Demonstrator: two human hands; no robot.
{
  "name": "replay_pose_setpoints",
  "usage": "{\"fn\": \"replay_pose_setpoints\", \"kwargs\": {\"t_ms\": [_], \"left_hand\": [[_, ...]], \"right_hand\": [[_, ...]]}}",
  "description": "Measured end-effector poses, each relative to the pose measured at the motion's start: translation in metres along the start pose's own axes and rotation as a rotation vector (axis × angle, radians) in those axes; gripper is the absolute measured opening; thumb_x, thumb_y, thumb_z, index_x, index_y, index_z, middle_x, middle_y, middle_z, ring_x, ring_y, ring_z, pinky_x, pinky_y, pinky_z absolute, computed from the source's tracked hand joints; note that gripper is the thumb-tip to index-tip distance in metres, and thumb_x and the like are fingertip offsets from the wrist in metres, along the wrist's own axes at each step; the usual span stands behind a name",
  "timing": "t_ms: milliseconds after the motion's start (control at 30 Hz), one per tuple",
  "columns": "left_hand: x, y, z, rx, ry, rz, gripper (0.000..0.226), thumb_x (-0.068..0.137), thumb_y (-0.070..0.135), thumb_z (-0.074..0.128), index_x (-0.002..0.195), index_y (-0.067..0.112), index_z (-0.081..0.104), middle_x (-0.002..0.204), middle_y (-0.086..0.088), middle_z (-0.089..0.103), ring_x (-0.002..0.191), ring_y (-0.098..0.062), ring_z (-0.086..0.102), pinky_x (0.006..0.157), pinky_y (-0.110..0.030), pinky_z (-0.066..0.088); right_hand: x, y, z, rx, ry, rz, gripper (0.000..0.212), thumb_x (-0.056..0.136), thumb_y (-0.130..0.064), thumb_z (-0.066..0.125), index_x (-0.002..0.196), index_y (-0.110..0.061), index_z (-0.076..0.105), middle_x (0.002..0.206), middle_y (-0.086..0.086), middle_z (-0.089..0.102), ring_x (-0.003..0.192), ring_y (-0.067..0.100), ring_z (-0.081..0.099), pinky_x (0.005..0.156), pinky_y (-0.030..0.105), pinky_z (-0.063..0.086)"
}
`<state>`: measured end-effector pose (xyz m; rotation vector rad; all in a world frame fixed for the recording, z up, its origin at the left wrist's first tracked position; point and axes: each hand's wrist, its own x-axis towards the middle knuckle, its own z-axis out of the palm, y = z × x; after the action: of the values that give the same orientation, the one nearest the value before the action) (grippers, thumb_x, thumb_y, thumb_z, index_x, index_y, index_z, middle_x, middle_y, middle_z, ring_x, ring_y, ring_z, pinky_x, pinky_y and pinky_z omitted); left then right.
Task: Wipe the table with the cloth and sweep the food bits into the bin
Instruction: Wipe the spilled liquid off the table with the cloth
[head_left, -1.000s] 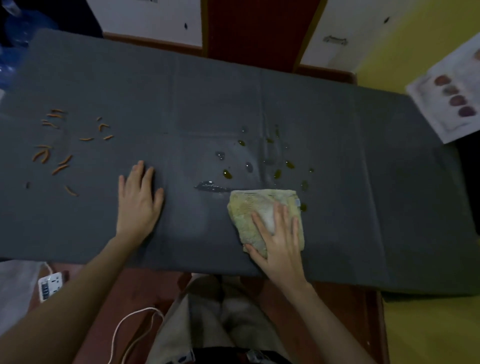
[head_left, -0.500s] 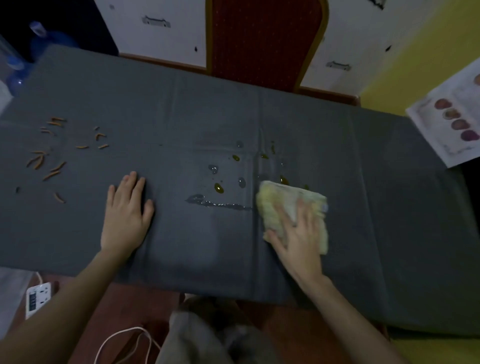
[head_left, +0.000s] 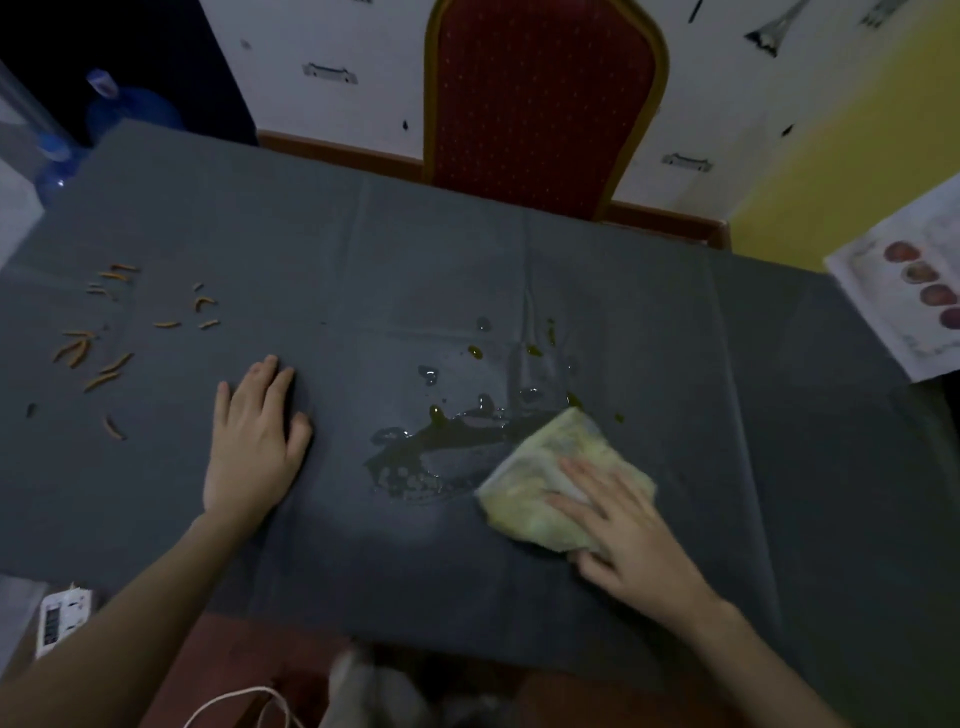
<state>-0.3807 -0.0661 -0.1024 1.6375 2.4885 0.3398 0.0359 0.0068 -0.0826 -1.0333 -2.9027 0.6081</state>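
While blurred, prob. flat: right hand (head_left: 626, 535) fingers spread on cloth (head_left: 556, 478); left hand (head_left: 254, 441) flat on table (head_left: 519, 270).

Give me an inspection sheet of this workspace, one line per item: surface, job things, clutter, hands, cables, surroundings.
Surface: table under a dark grey cover; wet smear and scattered drops near the middle.
Job things: yellowish cloth lies flat at the smear's right edge; orange food bits scattered at far left; no bin in view.
Clutter: printed sheet at the right edge.
Hands: left hand flat on the cover, holding nothing; right hand presses on the cloth with straight fingers.
Cables: white cord and white power strip below the near edge.
Surroundings: red chair behind the table; blue water bottles at far left.
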Motion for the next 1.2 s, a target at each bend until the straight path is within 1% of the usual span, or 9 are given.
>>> {"fn": "replay_pose_setpoints", "kwargs": {"t_ms": [100, 200, 300, 467, 667, 867, 1033, 1100, 1200], "left_hand": [[-0.002, -0.001, 0.001, -0.011, 0.009, 0.001, 0.059, 0.092, 0.036, 0.029, 0.14, 0.004, 0.041, 0.153, -0.014, 0.033, 0.143, -0.031, 0.025, 0.12, -0.049, 0.01], [0.0, -0.002, 0.001, -0.007, 0.005, 0.006, 0.059, 0.092, 0.036, 0.03, 0.139, 0.003, 0.041, 0.153, -0.015, 0.033, 0.143, -0.031, 0.026, 0.12, -0.05, 0.011], [-0.001, 0.0, 0.001, -0.016, 0.003, 0.005, 0.059, 0.092, 0.036, 0.03, 0.139, 0.003, 0.042, 0.152, -0.015, 0.034, 0.143, -0.03, 0.027, 0.12, -0.049, 0.01], [0.0, 0.001, 0.0, -0.01, 0.018, 0.0, 0.058, 0.091, 0.035, 0.032, 0.138, 0.003, 0.043, 0.152, -0.014, 0.035, 0.143, -0.029, 0.028, 0.121, -0.048, 0.011], [0.003, 0.001, -0.001, -0.013, 0.012, -0.018, 0.056, 0.09, 0.032, 0.036, 0.138, 0.005, 0.043, 0.152, -0.012, 0.035, 0.143, -0.027, 0.027, 0.121, -0.047, 0.011], [0.002, 0.002, -0.002, -0.017, 0.002, -0.023, 0.057, 0.09, 0.034, 0.036, 0.139, 0.006, 0.043, 0.153, -0.011, 0.034, 0.144, -0.026, 0.027, 0.121, -0.049, 0.012], [0.001, 0.001, -0.002, -0.027, 0.026, -0.013, 0.055, 0.091, 0.032, 0.037, 0.139, 0.004, 0.043, 0.153, -0.012, 0.035, 0.144, -0.027, 0.027, 0.121, -0.047, 0.011], [0.001, 0.0, 0.0, -0.031, 0.034, -0.01, 0.055, 0.091, 0.032, 0.037, 0.138, 0.004, 0.044, 0.152, -0.013, 0.036, 0.143, -0.027, 0.028, 0.122, -0.046, 0.01], [0.001, -0.001, 0.001, -0.03, 0.04, -0.011, 0.056, 0.091, 0.034, 0.036, 0.137, 0.003, 0.045, 0.152, -0.013, 0.036, 0.143, -0.027, 0.028, 0.122, -0.045, 0.01]], "right_hand": [[-0.014, 0.027, -0.021, 0.06, -0.053, 0.318, 0.089, 0.08, -0.065, 0.048, 0.154, -0.041, 0.004, 0.164, -0.006, -0.007, 0.151, 0.013, -0.008, 0.117, 0.061, 0.01], [0.019, 0.016, -0.016, -0.024, -0.105, 0.653, 0.119, 0.062, -0.099, 0.017, 0.151, -0.031, -0.024, 0.158, 0.007, -0.031, 0.147, 0.024, -0.023, 0.116, 0.061, -0.006], [0.066, -0.005, -0.006, -0.079, -0.006, 0.728, 0.124, 0.059, -0.1, 0.014, 0.154, -0.026, -0.015, 0.159, 0.024, -0.019, 0.148, 0.039, -0.014, 0.115, 0.061, -0.006], [0.115, -0.015, -0.002, -0.093, 0.05, 0.621, 0.104, 0.077, -0.081, 0.022, 0.157, -0.019, 0.0, 0.16, 0.026, -0.007, 0.149, 0.041, -0.004, 0.117, 0.059, -0.003], [0.136, -0.047, 0.008, -0.08, 0.207, 0.425, 0.057, 0.09, -0.039, 0.043, 0.144, -0.02, 0.043, 0.15, 0.022, 0.037, 0.137, 0.038, 0.038, 0.11, 0.053, 0.036], [0.078, -0.07, 0.025, -0.131, 0.189, 0.121, 0.058, 0.083, -0.029, 0.052, 0.141, -0.023, 0.051, 0.146, 0.018, 0.047, 0.129, 0.032, 0.043, 0.104, 0.044, 0.031], [0.024, 0.015, -0.01, -0.137, 0.26, 0.454, 0.052, 0.094, -0.028, 0.037, 0.143, -0.015, 0.048, 0.132, 0.022, 0.053, 0.12, 0.043, 0.049, 0.099, 0.057, 0.041], [0.036, 0.048, -0.03, -0.082, 0.254, 0.598, 0.05, 0.097, -0.035, 0.029, 0.142, -0.018, 0.044, 0.123, 0.019, 0.053, 0.112, 0.042, 0.05, 0.094, 0.055, 0.043], [0.088, 0.072, -0.047, -0.057, 0.331, 0.634, 0.051, 0.098, -0.041, 0.024, 0.14, -0.022, 0.045, 0.124, 0.018, 0.054, 0.11, 0.04, 0.051, 0.088, 0.052, 0.046]]}}
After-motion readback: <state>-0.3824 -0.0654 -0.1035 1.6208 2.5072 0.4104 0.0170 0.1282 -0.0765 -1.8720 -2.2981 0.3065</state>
